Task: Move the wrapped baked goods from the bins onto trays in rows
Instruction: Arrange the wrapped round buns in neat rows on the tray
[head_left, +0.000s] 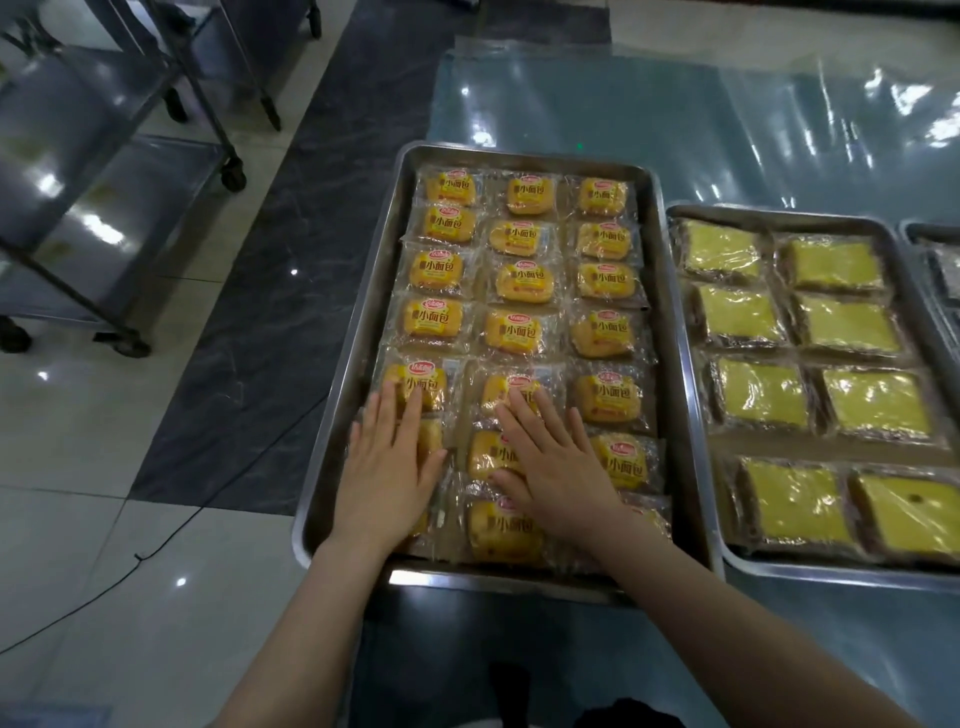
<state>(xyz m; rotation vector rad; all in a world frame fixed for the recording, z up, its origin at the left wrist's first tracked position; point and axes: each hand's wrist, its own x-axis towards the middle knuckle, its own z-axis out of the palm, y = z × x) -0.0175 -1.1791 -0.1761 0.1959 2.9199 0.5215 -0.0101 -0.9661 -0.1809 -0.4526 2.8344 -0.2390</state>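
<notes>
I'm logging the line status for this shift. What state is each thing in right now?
left tray: filled with bread packs in three columns.
bread packs: sealed, lying flat in rows.
right tray: holds cake slices, two columns, four rows.
cake slices: wrapped, flat.
left hand: open, flat on the near-left packs.
right hand: open, flat on the near-middle packs.

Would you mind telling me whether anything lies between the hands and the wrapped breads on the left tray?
Nothing visible does: the left hand and right hand both lie flat, directly on wrapped breads in the tray's near rows.
</notes>
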